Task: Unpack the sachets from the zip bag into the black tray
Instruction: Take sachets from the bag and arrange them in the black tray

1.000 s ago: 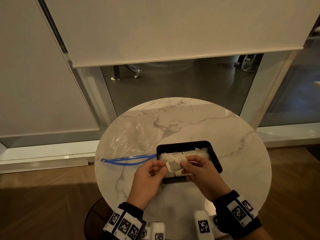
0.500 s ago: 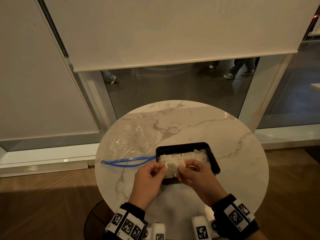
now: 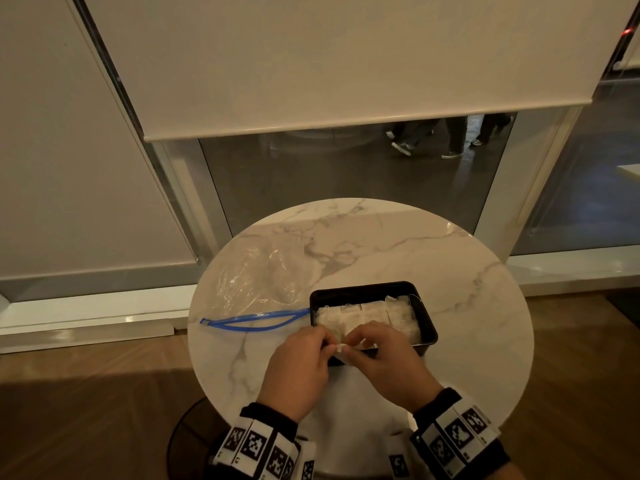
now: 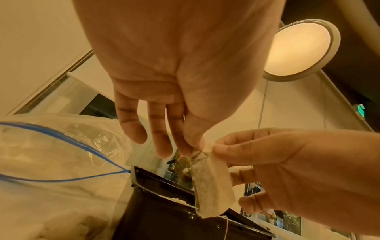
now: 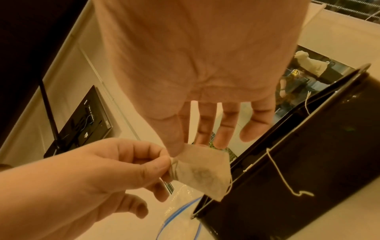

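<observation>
**Two hands pinch one sachet over the tray's near edge**

From the head view, the held sachet (image 3: pixel 341 348) is mostly hidden between the left hand (image 3: pixel 297 367) and right hand (image 3: pixel 388 363). The wrist views show each hand pinching its top edge between thumb and finger, other fingers loose. How many sachets fill the black tray (image 3: pixel 426 318) is hard to make out. The zip bag (image 3: pixel 258 284) lies slack, mouth open, touching the tray's left end on a round marble table (image 3: pixel 467 306), before a window with a lowered roller blind (image 3: pixel 311 64).
</observation>
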A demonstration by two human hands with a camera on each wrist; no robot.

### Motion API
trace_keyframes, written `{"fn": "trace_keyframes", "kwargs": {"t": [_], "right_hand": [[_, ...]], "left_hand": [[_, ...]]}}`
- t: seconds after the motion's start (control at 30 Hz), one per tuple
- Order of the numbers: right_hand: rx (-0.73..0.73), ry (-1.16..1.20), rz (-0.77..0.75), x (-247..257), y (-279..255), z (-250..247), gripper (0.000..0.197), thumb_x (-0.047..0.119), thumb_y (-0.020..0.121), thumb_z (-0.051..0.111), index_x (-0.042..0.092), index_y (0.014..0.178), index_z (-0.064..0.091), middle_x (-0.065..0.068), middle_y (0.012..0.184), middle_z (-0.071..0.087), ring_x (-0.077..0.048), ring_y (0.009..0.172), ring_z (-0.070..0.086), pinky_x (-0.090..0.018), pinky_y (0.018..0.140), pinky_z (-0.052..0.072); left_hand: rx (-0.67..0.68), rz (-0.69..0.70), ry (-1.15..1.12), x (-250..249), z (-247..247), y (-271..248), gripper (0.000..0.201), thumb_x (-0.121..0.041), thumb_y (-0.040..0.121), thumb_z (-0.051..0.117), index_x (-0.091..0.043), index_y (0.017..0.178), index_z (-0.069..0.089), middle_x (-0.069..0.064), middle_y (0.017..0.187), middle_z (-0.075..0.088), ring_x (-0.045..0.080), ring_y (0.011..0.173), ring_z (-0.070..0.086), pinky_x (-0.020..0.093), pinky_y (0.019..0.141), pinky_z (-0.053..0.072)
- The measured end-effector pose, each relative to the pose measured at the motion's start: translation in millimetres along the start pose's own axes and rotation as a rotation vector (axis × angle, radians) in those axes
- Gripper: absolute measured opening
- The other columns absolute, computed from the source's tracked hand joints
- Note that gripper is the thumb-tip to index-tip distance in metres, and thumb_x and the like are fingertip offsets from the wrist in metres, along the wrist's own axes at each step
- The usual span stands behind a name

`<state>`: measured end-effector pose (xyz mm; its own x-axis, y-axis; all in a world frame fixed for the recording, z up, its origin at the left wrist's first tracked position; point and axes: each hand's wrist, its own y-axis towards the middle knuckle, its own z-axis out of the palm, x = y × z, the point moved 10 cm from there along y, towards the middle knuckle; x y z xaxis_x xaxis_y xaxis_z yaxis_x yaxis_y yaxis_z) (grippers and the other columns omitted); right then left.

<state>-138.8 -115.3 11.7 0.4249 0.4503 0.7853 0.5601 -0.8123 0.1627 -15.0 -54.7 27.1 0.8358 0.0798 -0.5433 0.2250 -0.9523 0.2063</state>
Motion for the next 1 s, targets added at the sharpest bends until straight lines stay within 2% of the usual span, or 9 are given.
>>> {"fn": "trace_keyframes", "kwargs": {"t": [0.07, 0.2, 0.3, 0.43, 0.5, 0.67, 0.83, 0.9, 1.0], "right_hand": [[-0.011, -0.02, -0.005, 1, 0, -1, 0.006, 0.038, 0.089, 0.07, 0.036, 0.083, 0.068, 0.015, 0.086, 0.062, 0.0, 0.086, 0.057, -0.016, 0.074, 0.049], [0.012, -0.008, -0.036, 8, -1, 0, 0.009, 0.037, 0.089, 0.069, 0.039, 0.081, 0.065, 0.013, 0.082, 0.062, -0.003, 0.081, 0.058, -0.015, 0.067, 0.048], [0.007, 0.054, -0.018, 6, 0, -2, 0.01, 0.034, 0.09, 0.068, 0.037, 0.08, 0.067, 0.012, 0.081, 0.064, -0.005, 0.077, 0.058, -0.018, 0.066, 0.048], [-0.026, 0.295, 0.068, -6, 2, -6, 0.007, 0.029, 0.089, 0.07, 0.029, 0.082, 0.072, 0.006, 0.081, 0.069, -0.015, 0.077, 0.062, -0.029, 0.074, 0.055], [-0.013, 0.351, 0.086, -6, 1, -7, 0.006, 0.026, 0.089, 0.07, 0.026, 0.084, 0.072, 0.004, 0.082, 0.07, -0.017, 0.079, 0.064, -0.033, 0.077, 0.057], [0.021, 0.309, 0.059, 2, 1, -7, 0.009, 0.026, 0.091, 0.068, 0.028, 0.082, 0.071, 0.006, 0.081, 0.07, -0.014, 0.074, 0.063, -0.027, 0.071, 0.056], [-0.154, 0.194, 0.169, -21, 0, -31, 0.007, 0.033, 0.087, 0.071, 0.029, 0.081, 0.072, 0.013, 0.082, 0.069, -0.004, 0.075, 0.061, -0.018, 0.067, 0.052], [-0.111, 0.262, 0.196, -24, 1, -28, 0.006, 0.031, 0.087, 0.073, 0.027, 0.084, 0.074, 0.01, 0.084, 0.071, -0.008, 0.076, 0.063, -0.019, 0.068, 0.055], [-0.059, 0.518, 0.224, -21, 0, -21, 0.006, 0.019, 0.089, 0.072, 0.016, 0.087, 0.078, 0.001, 0.082, 0.074, -0.015, 0.074, 0.068, -0.02, 0.065, 0.054]], "left_hand": [[-0.009, 0.005, 0.017, -1, -2, 0, 0.008, -0.032, 0.1, 0.053, -0.034, 0.098, 0.06, -0.014, 0.093, 0.058, 0.001, 0.085, 0.054, 0.021, 0.078, 0.049], [-0.005, 0.015, 0.018, -3, -2, 0, 0.007, -0.033, 0.1, 0.053, -0.035, 0.096, 0.058, -0.015, 0.092, 0.057, 0.0, 0.084, 0.053, 0.019, 0.077, 0.047], [0.001, 0.006, -0.064, -1, 0, 1, 0.005, -0.034, 0.098, 0.056, -0.036, 0.094, 0.059, -0.016, 0.09, 0.057, -0.001, 0.083, 0.055, 0.017, 0.075, 0.048], [0.016, -0.031, -0.22, 4, 0, 0, 0.005, -0.033, 0.097, 0.059, -0.035, 0.093, 0.062, -0.013, 0.088, 0.061, 0.001, 0.08, 0.059, 0.025, 0.074, 0.055], [0.017, -0.03, -0.247, 3, -1, 0, 0.007, -0.031, 0.098, 0.059, -0.034, 0.092, 0.062, -0.012, 0.088, 0.061, 0.001, 0.08, 0.059, 0.023, 0.073, 0.055], [0.018, -0.009, -0.223, -2, -2, 0, 0.006, -0.032, 0.097, 0.059, -0.033, 0.093, 0.063, -0.014, 0.091, 0.061, -0.001, 0.086, 0.057, 0.019, 0.077, 0.052], [-0.025, -0.037, -0.321, 5, -5, 0, 0.009, -0.029, 0.097, 0.061, -0.036, 0.102, 0.064, -0.017, 0.097, 0.064, -0.004, 0.093, 0.059, 0.016, 0.079, 0.051], [-0.024, -0.048, -0.331, 8, -5, 1, 0.012, -0.031, 0.097, 0.061, -0.036, 0.107, 0.064, -0.018, 0.1, 0.064, -0.007, 0.096, 0.058, 0.015, 0.08, 0.051], [0.034, -0.078, -0.399, 11, 3, 0, 0.021, -0.037, 0.096, 0.06, -0.036, 0.117, 0.064, -0.018, 0.107, 0.064, -0.009, 0.1, 0.057, 0.014, 0.081, 0.05]]}}
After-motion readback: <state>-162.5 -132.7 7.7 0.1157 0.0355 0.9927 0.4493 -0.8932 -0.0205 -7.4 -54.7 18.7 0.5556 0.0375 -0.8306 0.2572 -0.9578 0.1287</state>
